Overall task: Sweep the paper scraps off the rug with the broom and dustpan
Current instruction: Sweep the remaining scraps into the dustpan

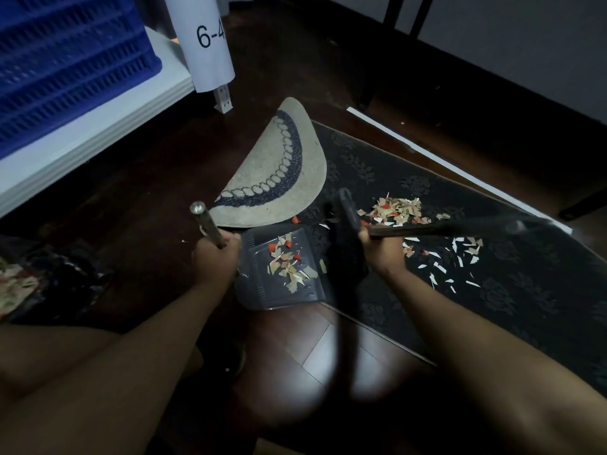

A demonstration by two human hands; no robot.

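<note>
My left hand grips the upright metal handle of the dark dustpan, whose tray lies on the wood floor at the rug's edge and holds several tan and red paper scraps. My right hand is closed around the broom handle, which runs off to the right. The black broom head, blurred, sits at the dustpan's mouth. More tan, red and white scraps lie on the dark patterned rug, beyond and to the right of the broom.
A beige half-round mat overlaps the rug's far corner. A white shelf with a blue crate stands at the left. A white strip runs along the rug's far side. Patterned cloth lies at the left.
</note>
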